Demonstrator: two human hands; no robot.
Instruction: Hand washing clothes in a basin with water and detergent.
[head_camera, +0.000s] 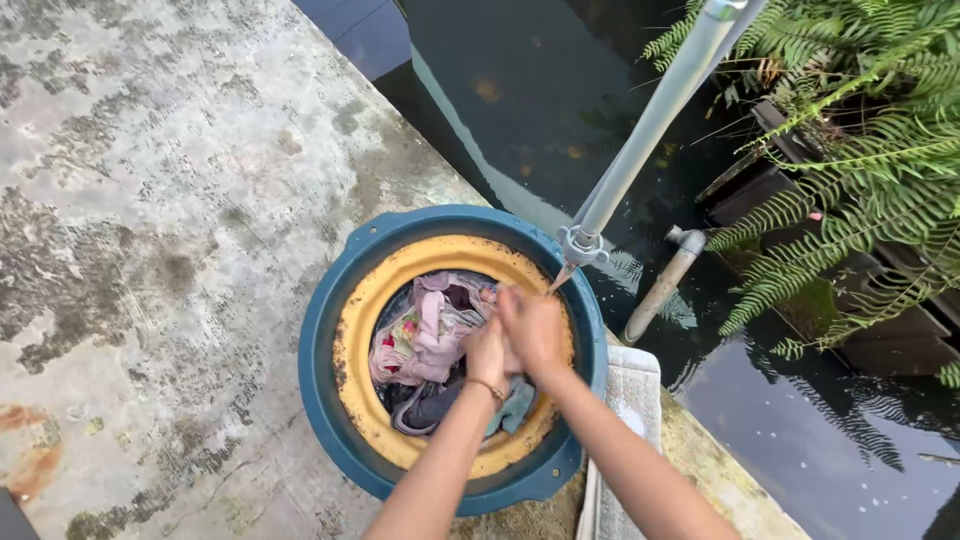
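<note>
Two hands meeting over the tub: left hand, a thin bracelet at its wrist, pressing against right hand, both closing together on a bunch of wet clothes. Clothes lying heaped inside the yellow basin, pink and patterned pieces spreading leftward from the hands, darker cloth bunching beneath the wrists. Yellow basin nesting within a larger blue tub, sitting on stained concrete. Folded pale towel lying just beside the tub's right rim. Grey metal pipe slanting down, ending just above the hands. Beyond, dark water, a short pipe stub and ferns overhanging.
</note>
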